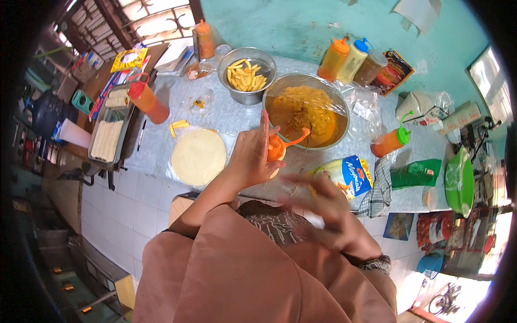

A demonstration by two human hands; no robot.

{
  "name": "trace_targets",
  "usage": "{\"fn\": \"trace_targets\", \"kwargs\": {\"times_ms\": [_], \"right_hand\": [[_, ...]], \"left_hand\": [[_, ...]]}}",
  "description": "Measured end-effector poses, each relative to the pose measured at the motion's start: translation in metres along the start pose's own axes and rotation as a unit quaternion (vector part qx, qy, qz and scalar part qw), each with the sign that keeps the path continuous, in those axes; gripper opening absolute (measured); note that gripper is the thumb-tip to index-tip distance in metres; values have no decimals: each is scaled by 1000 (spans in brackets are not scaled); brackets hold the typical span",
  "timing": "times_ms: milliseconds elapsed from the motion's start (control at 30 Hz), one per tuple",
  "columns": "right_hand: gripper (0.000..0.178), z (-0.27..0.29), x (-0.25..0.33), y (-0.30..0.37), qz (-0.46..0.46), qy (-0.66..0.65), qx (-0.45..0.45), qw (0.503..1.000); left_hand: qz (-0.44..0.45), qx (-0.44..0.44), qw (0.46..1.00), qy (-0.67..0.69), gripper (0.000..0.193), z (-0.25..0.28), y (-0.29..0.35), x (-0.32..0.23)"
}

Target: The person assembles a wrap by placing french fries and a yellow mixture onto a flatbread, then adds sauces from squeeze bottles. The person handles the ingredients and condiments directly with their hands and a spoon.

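My left hand [247, 159] is wrapped round a squeeze bottle with an orange cap [276, 148] and an orange nozzle that points up to the right, by the bowl's near edge. Most of the bottle is hidden behind the palm. Smeared by motion, my right hand [323, 207] is to the right of the bottle, near a white, yellow and blue pouch [355, 177]; its fingers do not show clearly. A round pale flatbread sheet [198, 156] lies left of my left hand. Beyond my hands stands a metal bowl [344, 110] of orange-yellow filling.
A smaller metal bowl [223, 81] holds fries. To the left are a red squeeze bottle [149, 105] and a tray [127, 134] of rolls. Several sauce bottles stand along the wall. At the right are a green-capped bottle [389, 141], a checked cloth [381, 188] and a green basin [460, 183].
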State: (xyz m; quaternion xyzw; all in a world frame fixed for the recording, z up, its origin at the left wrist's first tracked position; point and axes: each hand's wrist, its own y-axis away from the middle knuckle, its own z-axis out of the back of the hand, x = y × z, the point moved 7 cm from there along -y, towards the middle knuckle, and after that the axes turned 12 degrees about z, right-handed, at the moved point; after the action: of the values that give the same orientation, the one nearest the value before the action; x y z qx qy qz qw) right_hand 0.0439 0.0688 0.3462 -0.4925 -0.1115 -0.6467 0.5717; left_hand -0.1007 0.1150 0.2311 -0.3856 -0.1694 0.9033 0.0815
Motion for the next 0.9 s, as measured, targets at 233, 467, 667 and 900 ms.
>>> {"fn": "trace_targets", "kwargs": {"times_ms": [233, 467, 667, 900], "right_hand": [[45, -28, -97, -5, 96, 317, -121, 936], [40, -49, -119, -37, 56, 368, -54, 927], [35, -48, -145, -38, 15, 340, -73, 937], [26, -46, -148, -43, 78, 225, -31, 971]], "left_hand": [[-32, -75, 992, 99, 122, 7, 18, 15], [1, -46, 995, 93, 108, -45, 40, 59], [42, -175, 979, 92, 80, -60, 37, 66], [62, -31, 970, 232, 59, -75, 22, 82]]}}
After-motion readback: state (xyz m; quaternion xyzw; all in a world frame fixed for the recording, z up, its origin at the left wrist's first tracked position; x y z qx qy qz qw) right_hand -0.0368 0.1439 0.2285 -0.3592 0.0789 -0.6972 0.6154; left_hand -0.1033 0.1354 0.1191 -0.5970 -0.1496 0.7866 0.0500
